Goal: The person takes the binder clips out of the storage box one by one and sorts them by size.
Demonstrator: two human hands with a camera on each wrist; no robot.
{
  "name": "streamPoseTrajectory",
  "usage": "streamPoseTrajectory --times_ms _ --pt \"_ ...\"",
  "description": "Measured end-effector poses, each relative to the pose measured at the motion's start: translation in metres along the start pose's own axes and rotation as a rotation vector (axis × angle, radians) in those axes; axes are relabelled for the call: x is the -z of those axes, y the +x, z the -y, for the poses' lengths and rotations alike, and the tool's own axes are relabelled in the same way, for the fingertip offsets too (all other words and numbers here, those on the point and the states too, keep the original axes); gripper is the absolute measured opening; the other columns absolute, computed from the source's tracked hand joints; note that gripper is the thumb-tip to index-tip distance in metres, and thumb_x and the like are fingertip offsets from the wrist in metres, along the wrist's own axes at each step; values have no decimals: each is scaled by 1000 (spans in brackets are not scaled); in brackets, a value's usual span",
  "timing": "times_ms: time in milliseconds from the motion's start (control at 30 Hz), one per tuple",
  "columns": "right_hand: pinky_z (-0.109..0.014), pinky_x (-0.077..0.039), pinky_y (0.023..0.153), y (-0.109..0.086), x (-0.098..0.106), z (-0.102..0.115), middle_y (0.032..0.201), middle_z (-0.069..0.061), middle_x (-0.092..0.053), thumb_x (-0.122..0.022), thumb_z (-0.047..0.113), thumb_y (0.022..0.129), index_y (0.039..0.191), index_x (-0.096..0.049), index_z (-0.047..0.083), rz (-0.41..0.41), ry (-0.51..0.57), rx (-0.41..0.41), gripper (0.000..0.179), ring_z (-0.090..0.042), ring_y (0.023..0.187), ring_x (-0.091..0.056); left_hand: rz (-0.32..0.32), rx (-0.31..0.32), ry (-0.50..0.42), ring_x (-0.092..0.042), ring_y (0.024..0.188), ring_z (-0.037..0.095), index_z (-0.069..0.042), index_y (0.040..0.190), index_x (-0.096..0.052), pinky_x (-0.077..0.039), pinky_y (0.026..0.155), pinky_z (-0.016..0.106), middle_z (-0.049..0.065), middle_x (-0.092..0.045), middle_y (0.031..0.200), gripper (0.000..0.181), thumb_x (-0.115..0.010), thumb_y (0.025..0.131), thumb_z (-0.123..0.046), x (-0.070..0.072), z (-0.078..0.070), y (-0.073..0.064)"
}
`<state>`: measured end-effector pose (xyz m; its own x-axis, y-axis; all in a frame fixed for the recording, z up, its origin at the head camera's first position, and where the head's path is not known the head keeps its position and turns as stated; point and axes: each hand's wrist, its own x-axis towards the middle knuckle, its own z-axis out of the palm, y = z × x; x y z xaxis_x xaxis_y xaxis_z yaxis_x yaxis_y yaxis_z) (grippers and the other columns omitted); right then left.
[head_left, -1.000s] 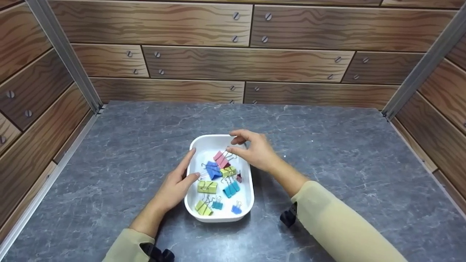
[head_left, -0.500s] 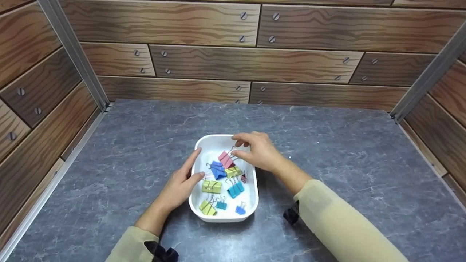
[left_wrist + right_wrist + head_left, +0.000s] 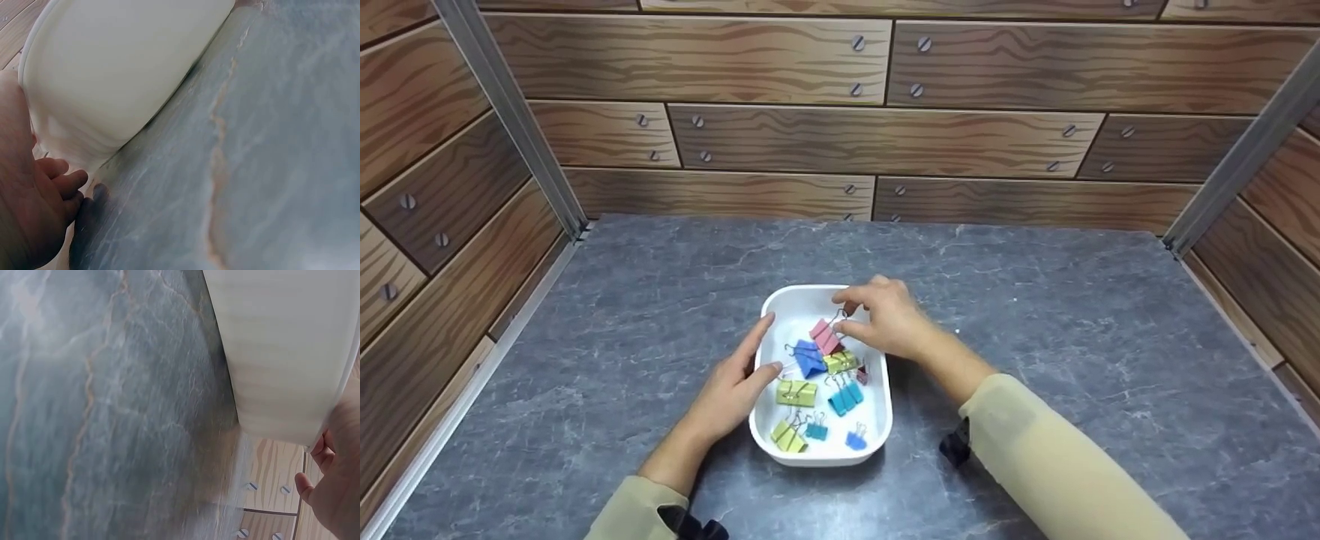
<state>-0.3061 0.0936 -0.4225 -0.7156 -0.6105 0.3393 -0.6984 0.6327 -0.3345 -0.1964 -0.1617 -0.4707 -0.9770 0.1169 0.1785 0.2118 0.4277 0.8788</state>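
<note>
A white tray (image 3: pixel 819 460) holds several coloured binder clips. At its left side my left hand (image 3: pixel 727 390) grips the wall, thumb over the rim and fingers along the outside; the left wrist view shows curled fingers (image 3: pixel 67 183) beside the tray wall. Over the right rim reaches my right hand (image 3: pixel 885 319), its curled thumb and fingers at the wire handles of a pink binder clip (image 3: pixel 824 338). Next to that clip are a blue binder clip (image 3: pixel 809 360) and a yellow-green binder clip (image 3: pixel 840 362). In the right wrist view the tray wall hides the clips.
Nearer the front of the tray are a teal binder clip (image 3: pixel 846 399), a small blue clip (image 3: pixel 856 440), a small teal clip (image 3: pixel 816 430) and further yellow-green clips (image 3: pixel 796 393). A grey marbled table (image 3: pixel 1035 315) lies beneath, enclosed by wood-patterned walls (image 3: pixel 780 135).
My right thumb and fingers have come in closer around the pink clip's handles. The left hand stays on the tray. The whole head view has shifted slightly.
</note>
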Motion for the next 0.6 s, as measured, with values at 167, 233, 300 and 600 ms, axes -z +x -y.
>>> streamPoseTrajectory --times_ms 167,233,300,600 --pt "-44 -37 84 1 -3 1 90 8 -72 -76 33 82 108 -75 17 -18 18 -3 30 -15 80 -50 -3 2 2 -45 131 23 -41 152 -31 -37 104 43 4 -42 150 65 -61 94 -29 -1 0 -1" --pt "-43 -37 82 0 -5 1 90 8 -72 -76 31 82 105 -76 17 -22 33 -11 28 -14 79 -50 1 -1 -3 -45 131 23 -41 152 -31 -38 104 43 4 -41 150 66 -61 95 -29 -1 1 -1" --pt "-41 -37 80 0 -6 1 90 9 -72 -76 30 82 104 -77 17 -22 42 -21 26 -14 79 -49 3 0 -4 -46 131 22 -41 152 -31 -38 104 43 3 -41 150 65 -61 95 -29 -1 1 -2" --pt "-36 -40 73 2 -4 3 89 9 -72 -75 26 83 100 -78 20 -32 92 -83 18 -18 80 -52 8 -12 2 -43 133 22 -38 153 -30 -36 105 44 5 -41 150 66 -60 95 -30 0 1 1"
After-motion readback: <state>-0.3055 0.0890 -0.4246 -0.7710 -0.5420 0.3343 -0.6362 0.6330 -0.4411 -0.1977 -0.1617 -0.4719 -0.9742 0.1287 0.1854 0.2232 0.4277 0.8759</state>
